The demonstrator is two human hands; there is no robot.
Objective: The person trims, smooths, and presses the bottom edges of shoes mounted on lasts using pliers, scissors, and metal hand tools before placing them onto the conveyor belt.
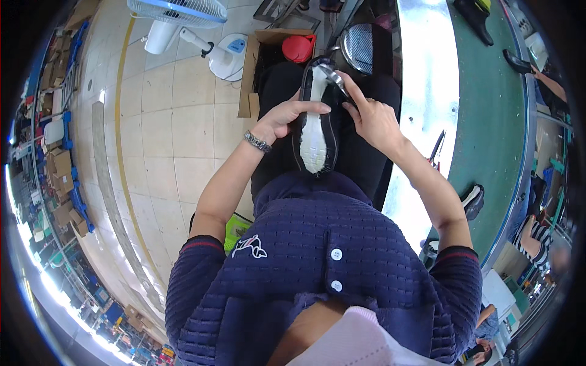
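Observation:
A black shoe upper (315,143) lies bottom up over my lap, its long white underside framed by a rough dark edge. My left hand (289,116) is closed round its left side, thumb laid across the white middle. In my right hand (373,122) is a pair of metal pincers (332,77), the shiny head touching the upper's far right edge. Its handles are mostly hidden by my fingers and lost against the dark trousers.
Beyond my knees stands an open cardboard box (251,73) with a red round container (298,49), beside a white-blue fan (229,55). At right runs a shiny metal ledge (427,73) and a green conveyor belt (488,122) carrying shoes (472,202). Co-workers sit beyond it.

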